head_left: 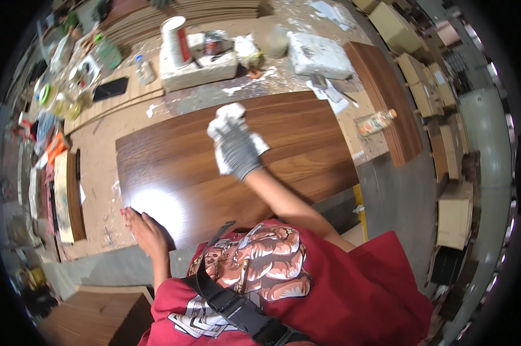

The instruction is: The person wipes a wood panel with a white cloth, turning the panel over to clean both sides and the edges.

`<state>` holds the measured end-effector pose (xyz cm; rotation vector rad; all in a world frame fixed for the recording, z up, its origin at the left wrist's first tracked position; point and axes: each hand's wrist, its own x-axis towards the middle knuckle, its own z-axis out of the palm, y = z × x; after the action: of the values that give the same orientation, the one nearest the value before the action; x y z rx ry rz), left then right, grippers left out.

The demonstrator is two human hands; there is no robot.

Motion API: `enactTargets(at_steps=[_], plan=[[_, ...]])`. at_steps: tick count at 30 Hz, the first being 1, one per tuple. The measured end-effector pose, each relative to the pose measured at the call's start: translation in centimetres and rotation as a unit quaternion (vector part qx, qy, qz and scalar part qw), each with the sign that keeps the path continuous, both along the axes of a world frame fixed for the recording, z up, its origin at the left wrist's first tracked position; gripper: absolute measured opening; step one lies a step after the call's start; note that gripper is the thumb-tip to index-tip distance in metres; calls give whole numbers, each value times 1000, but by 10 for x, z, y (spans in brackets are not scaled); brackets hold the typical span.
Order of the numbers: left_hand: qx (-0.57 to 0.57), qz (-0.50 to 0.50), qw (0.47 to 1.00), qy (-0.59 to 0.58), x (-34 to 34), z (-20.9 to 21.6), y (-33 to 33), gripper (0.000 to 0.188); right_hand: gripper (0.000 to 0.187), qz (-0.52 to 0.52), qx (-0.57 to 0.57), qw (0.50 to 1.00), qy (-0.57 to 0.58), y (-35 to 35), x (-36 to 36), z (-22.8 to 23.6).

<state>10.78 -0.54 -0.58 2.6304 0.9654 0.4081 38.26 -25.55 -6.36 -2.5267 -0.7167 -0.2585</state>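
Note:
A dark brown wood-grain panel lies flat on the workbench, with light glaring off its near left corner. My right hand, in a grey glove, presses a crumpled white cloth against the panel near its far edge; part of the cloth spreads out from under the palm. At the near left corner of the panel rests my bare left hand, fingers stretched out along the edge and holding nothing.
Beyond the panel, a white block carries a white-and-red container. A black phone lies at the left. On the right are a bottle and stacked brown boards. Cardboard boxes stand farther right.

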Motion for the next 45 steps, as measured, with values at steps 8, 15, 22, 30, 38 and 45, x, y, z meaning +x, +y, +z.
enactTargets(at_steps=[8, 15, 22, 30, 38, 45], plan=[[19, 11, 1000, -1, -10, -4, 8, 50, 47, -204, -437, 875, -48, -227, 65, 56], [38, 38, 998, 35, -12, -18, 16, 50, 36, -70, -175, 980, -62, -183, -66, 80], [35, 23, 999, 8, -9, -24, 19, 50, 41, -53, -105, 989, 88, -227, -114, 83], [-99, 33, 992, -64, -13, -16, 25, 45, 34, -158, 45, 984, -67, -420, -72, 58], [-69, 59, 988, -124, -43, -1, -22, 37, 40, -137, 137, 978, 82, -438, 35, 20], [-310, 271, 911, -32, -81, 14, -3, 64, 32, -219, 198, 925, 240, -394, 82, -2]])
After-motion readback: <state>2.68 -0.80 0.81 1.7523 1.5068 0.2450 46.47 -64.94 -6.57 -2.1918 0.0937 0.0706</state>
